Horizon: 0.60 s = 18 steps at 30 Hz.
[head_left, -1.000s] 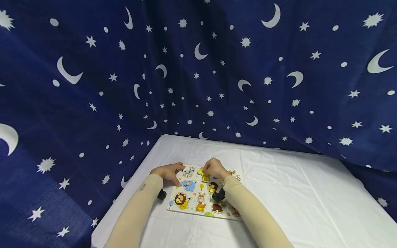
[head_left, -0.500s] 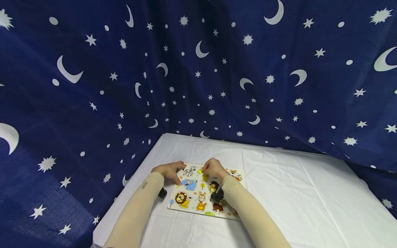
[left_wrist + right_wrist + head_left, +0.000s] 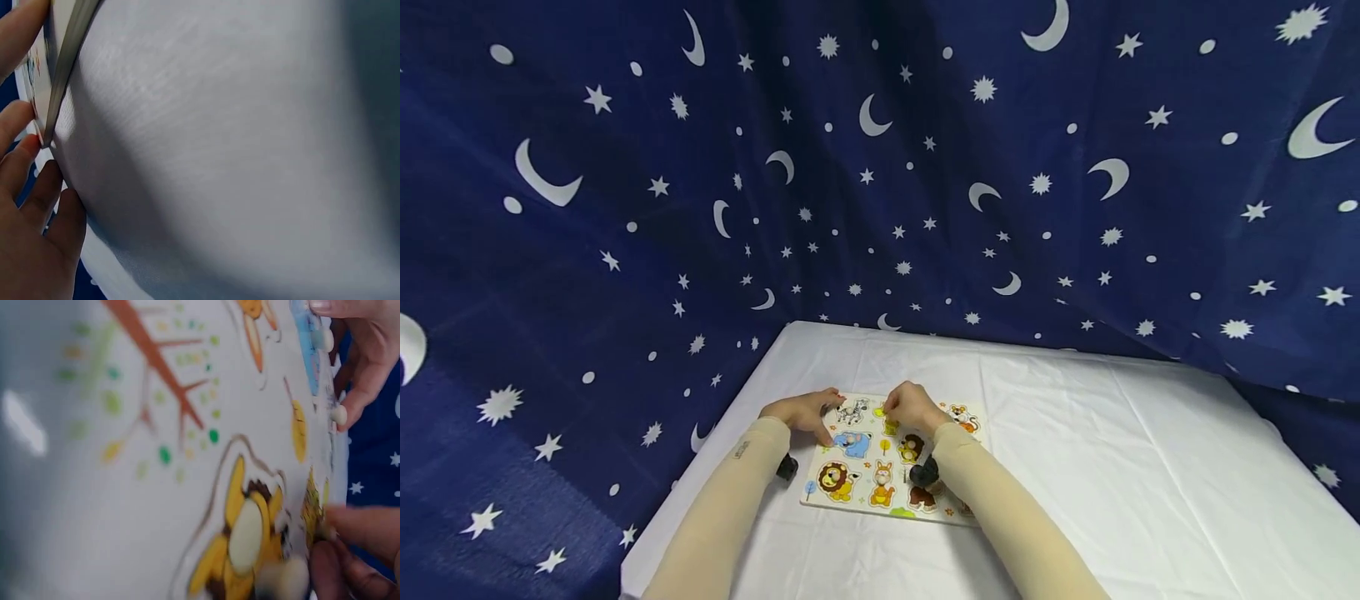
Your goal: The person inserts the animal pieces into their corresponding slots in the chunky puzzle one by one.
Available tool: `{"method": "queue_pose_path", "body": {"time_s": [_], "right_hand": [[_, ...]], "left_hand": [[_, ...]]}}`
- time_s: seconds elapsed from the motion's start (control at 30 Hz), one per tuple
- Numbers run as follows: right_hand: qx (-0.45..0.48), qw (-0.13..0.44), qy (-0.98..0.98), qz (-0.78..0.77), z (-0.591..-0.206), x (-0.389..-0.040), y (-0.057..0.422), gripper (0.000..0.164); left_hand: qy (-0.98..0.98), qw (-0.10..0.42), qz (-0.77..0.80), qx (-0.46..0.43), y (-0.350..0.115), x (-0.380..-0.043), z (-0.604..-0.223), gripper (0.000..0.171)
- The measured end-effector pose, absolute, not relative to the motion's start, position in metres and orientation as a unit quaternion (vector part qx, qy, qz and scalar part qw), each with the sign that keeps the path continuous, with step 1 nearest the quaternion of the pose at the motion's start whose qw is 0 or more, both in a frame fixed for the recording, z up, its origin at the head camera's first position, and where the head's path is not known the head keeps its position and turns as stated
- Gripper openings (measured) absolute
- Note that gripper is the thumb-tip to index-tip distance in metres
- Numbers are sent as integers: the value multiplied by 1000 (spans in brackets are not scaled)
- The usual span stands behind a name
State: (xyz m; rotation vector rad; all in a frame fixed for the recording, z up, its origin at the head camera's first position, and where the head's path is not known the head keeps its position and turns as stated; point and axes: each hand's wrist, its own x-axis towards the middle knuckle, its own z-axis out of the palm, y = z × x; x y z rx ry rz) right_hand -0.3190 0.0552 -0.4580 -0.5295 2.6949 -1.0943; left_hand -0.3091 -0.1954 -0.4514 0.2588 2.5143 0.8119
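A white animal puzzle board [image 3: 865, 502] lies on the table. My right hand [image 3: 913, 407] is at its far side, thumb and fingers pinching the knob of a yellow animal puzzle piece [image 3: 890, 427]; the fingers cover part of that piece. In the right wrist view, the pinching fingertips [image 3: 334, 528] are right at the yellow piece's surface. My left hand [image 3: 805, 412] rests over the board's left edge with fingers spread, the thumb by the blue elephant piece [image 3: 853, 445] and a fingertip by the zebra piece [image 3: 853, 412]. The left wrist view shows its fingers at the board's corner.
Other knobbed pieces sit in the board: a lion [image 3: 836, 482], a kangaroo [image 3: 882, 485], a yellow-and-brown animal [image 3: 911, 448] and a tiger [image 3: 962, 418]. A white cloth [image 3: 1075, 467] covers the table. A blue star-and-moon curtain [image 3: 880, 200] hangs behind and to the left.
The head view has shifted slightly. My right hand keeps its pinch at the yellow piece, and my left hand stays at the board's left edge.
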Motion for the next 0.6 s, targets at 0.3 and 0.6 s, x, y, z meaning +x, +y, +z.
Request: {"method": "queue_pose_path", "body": {"time_s": [0.3, 0.6], "right_hand": [[-180, 3, 946, -270, -428, -329, 151, 52], [-36, 46, 984, -170, -402, -305, 281, 104]], "left_hand": [[940, 149, 274, 140, -233, -300, -447, 74], [991, -25, 127, 33, -256, -311, -414, 85]]}}
